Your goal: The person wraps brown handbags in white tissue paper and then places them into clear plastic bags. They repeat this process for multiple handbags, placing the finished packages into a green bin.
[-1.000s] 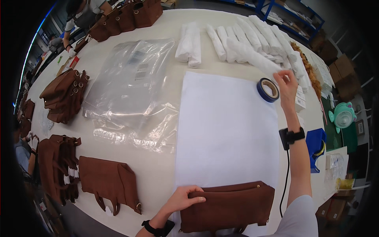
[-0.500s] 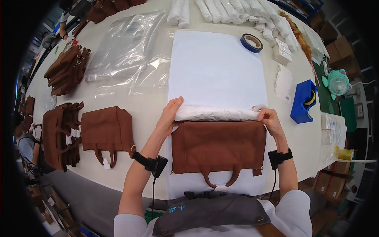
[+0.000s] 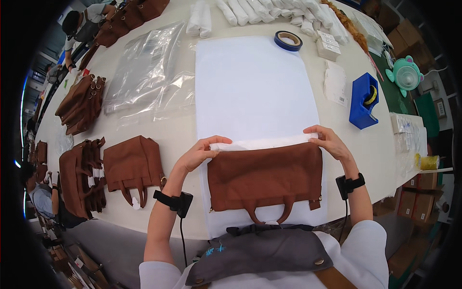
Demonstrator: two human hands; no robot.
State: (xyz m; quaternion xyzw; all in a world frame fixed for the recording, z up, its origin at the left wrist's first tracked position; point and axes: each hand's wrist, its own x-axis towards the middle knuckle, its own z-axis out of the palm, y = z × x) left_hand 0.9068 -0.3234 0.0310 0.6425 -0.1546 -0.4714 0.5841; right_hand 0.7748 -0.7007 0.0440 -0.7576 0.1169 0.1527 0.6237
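Note:
A brown handbag [image 3: 267, 176] lies on white sheets in front of me, its handles toward my body. Along its far edge runs a roll wrapped in white paper [image 3: 269, 142], partly hidden behind that edge. At the left end my left hand [image 3: 198, 152] is closed, thumb and fingers pinching the roll at the bag's corner. My right hand [image 3: 332, 143] pinches the opposite end in the same way. Beyond the roll, the large white sheet [image 3: 255, 86] stretches flat across the table.
Left of me are another brown handbag [image 3: 134, 164] and stacked bags [image 3: 79, 178]. Clear plastic bags [image 3: 149, 67] lie farther off. A blue tape roll [image 3: 288, 41] rests on the sheet's far corner; a blue tape dispenser [image 3: 364, 101] stands right. White paper rolls [image 3: 260, 12] line the back.
The white roll has come nearer the bag's far edge and shows as a thinner strip. Both hands have turned inward over its ends. The view has shifted slightly.

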